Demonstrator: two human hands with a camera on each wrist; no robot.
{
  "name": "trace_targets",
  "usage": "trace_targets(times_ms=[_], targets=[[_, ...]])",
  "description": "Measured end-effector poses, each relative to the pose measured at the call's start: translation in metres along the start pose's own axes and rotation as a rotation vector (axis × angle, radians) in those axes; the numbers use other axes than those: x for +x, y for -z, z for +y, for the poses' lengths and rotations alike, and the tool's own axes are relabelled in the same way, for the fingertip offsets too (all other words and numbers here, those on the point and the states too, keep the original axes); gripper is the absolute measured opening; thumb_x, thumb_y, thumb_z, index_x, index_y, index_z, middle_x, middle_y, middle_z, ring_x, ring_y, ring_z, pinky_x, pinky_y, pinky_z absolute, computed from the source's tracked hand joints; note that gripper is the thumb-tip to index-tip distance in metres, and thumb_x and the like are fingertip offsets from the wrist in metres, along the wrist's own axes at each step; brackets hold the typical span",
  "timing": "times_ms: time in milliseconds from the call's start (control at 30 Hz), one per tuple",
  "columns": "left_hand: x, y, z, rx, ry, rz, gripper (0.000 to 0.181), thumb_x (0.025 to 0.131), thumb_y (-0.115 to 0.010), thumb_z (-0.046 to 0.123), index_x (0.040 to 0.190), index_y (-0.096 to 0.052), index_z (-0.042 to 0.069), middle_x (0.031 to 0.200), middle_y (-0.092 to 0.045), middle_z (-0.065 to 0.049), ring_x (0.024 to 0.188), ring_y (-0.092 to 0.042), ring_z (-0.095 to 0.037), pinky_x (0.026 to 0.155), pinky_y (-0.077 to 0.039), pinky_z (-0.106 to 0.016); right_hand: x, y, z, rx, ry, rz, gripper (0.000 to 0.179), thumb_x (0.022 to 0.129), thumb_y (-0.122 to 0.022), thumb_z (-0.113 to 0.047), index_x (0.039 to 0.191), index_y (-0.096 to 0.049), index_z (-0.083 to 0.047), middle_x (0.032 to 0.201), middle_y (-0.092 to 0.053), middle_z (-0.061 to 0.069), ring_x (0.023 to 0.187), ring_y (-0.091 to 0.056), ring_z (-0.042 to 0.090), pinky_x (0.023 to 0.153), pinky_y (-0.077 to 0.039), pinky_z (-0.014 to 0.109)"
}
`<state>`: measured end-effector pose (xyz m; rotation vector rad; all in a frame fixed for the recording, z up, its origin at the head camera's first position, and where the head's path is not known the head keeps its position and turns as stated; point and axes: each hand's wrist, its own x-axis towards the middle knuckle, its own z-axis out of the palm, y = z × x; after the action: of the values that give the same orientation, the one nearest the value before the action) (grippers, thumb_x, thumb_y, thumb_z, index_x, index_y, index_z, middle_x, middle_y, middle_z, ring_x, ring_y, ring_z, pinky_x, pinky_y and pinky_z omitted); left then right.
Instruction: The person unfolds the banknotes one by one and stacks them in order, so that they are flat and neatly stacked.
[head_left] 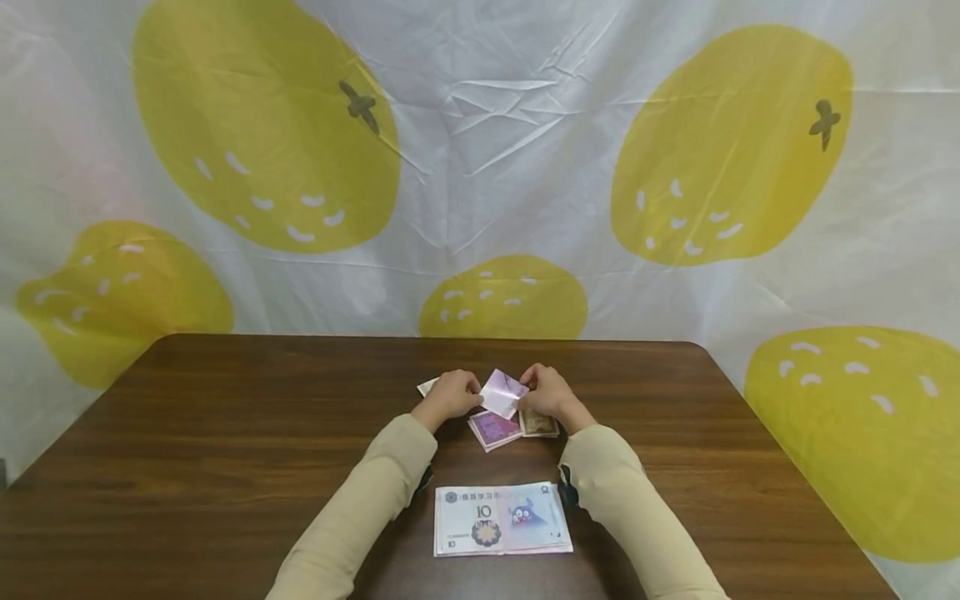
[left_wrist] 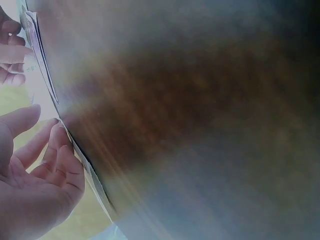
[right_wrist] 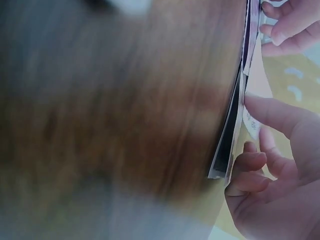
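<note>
Between my two hands is a pale purple paper note, creased and turned like a diamond. My left hand pinches its left corner. At its right side my right hand pinches the edge, the thumb lying along the paper in the right wrist view. Just below lies a small pile of purple notes. A brownish note lies partly under the right hand. The tip of a pale note shows beyond the left hand, which hides the rest.
Nearer the front, between the forearms, lies a flat stack of play banknotes, the top one marked 10 with a blue cartoon figure. Everything rests on a dark wooden table. A white curtain with yellow fruit shapes hangs behind its far edge.
</note>
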<state>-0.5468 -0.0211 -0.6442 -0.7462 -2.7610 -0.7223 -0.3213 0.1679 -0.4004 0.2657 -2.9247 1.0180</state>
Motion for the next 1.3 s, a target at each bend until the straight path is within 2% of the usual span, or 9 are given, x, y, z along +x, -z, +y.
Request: trace_targets(times_ms=[67, 133, 333, 433, 500, 700, 800, 933, 1300], targets=[[0.02, -0.037, -0.034, 0.026, 0.01, 0.015, 0.034, 0.064, -0.059, 0.066, 0.076, -0.059, 0.034, 0.072, -0.055, 0.016, 0.066, -0.051, -0.012, 0.059, -0.04, -0.034, -0.001, 0.0, -0.001, 0.009, 0.008, 0.009, 0.031, 0.06, -0.07, -0.003, 0.086, -0.054, -0.003, 0.075, -0.052, 0.005, 0.072, -0.048, 0.021, 0.065, -0.039, 0.03], [0.016, -0.031, -0.028, 0.028, 0.02, 0.015, 0.032, 0.065, -0.059, 0.065, 0.077, -0.059, 0.035, 0.073, -0.055, 0.017, 0.067, -0.051, -0.011, 0.06, -0.04, -0.034, -0.002, 0.0, -0.003, 0.031, 0.0, 0.018, 0.028, 0.06, -0.069, -0.002, 0.084, -0.054, -0.003, 0.075, -0.052, 0.005, 0.072, -0.048, 0.02, 0.065, -0.039, 0.03], [-0.06, 0.113, 0.107, -0.049, 0.061, -0.045, 0.02, 0.074, -0.064, 0.037, 0.078, -0.064, 0.017, 0.074, -0.059, 0.004, 0.069, -0.054, -0.017, 0.061, -0.042, -0.033, -0.003, -0.001, -0.004, 0.187, 0.014, 0.039, 0.02, 0.065, -0.064, 0.003, 0.082, -0.055, 0.0, 0.071, -0.054, 0.003, 0.066, -0.048, 0.015, 0.058, -0.039, 0.026], [-0.086, 0.163, 0.154, -0.082, 0.091, -0.046, 0.017, 0.077, -0.062, 0.03, 0.076, -0.065, 0.014, 0.074, -0.06, 0.0, 0.07, -0.054, -0.02, 0.064, -0.042, -0.035, -0.004, 0.0, -0.003, 0.279, 0.034, 0.032, 0.018, 0.068, -0.062, 0.005, 0.084, -0.055, 0.002, 0.07, -0.054, 0.004, 0.063, -0.048, 0.014, 0.055, -0.038, 0.024], [-0.09, 0.17, 0.159, -0.107, 0.066, -0.006, 0.017, 0.078, -0.062, 0.031, 0.073, -0.065, 0.015, 0.071, -0.059, 0.001, 0.069, -0.054, -0.019, 0.064, -0.042, -0.034, -0.005, 0.002, -0.004, 0.334, 0.038, 0.029, 0.017, 0.07, -0.062, 0.005, 0.085, -0.055, 0.003, 0.071, -0.054, 0.005, 0.063, -0.048, 0.013, 0.054, -0.039, 0.024], [-0.077, 0.145, 0.133, -0.138, -0.033, 0.12, 0.018, 0.077, -0.061, 0.033, 0.069, -0.063, 0.017, 0.066, -0.057, 0.005, 0.062, -0.05, -0.016, 0.056, -0.039, -0.03, -0.008, 0.007, -0.003, 0.461, 0.045, 0.012, 0.019, 0.075, -0.061, 0.003, 0.093, -0.055, 0.007, 0.073, -0.056, 0.007, 0.064, -0.049, 0.016, 0.053, -0.039, 0.025], [-0.092, 0.174, 0.159, -0.207, -0.019, 0.113, 0.015, 0.077, -0.063, 0.028, 0.069, -0.065, 0.016, 0.067, -0.057, 0.005, 0.062, -0.05, -0.015, 0.057, -0.039, -0.03, -0.011, 0.01, -0.002, 0.515, 0.03, 0.001, 0.021, 0.077, -0.06, 0.0, 0.096, -0.055, 0.008, 0.07, -0.055, 0.004, 0.059, -0.047, 0.015, 0.05, -0.037, 0.026], [-0.121, 0.225, 0.21, -0.325, 0.1, 0.048, 0.013, 0.08, -0.063, 0.018, 0.075, -0.066, 0.006, 0.073, -0.06, -0.002, 0.069, -0.052, -0.016, 0.063, -0.041, -0.029, -0.016, 0.012, -0.002, 0.59, 0.02, -0.018, 0.021, 0.08, -0.06, -0.004, 0.095, -0.054, 0.009, 0.063, -0.051, 0.002, 0.051, -0.04, 0.01, 0.049, -0.034, 0.025], [-0.139, 0.241, 0.232, -0.528, 0.175, 0.107, 0.01, 0.08, -0.063, 0.011, 0.08, -0.063, 0.001, 0.071, -0.062, -0.012, 0.062, -0.052, -0.015, 0.055, -0.04, -0.024, -0.031, 0.017, -0.005, 0.604, 0.012, -0.052, 0.021, 0.081, -0.06, -0.011, 0.095, -0.058, 0.006, 0.065, -0.051, 0.004, 0.057, -0.043, 0.015, 0.052, -0.035, 0.027]])
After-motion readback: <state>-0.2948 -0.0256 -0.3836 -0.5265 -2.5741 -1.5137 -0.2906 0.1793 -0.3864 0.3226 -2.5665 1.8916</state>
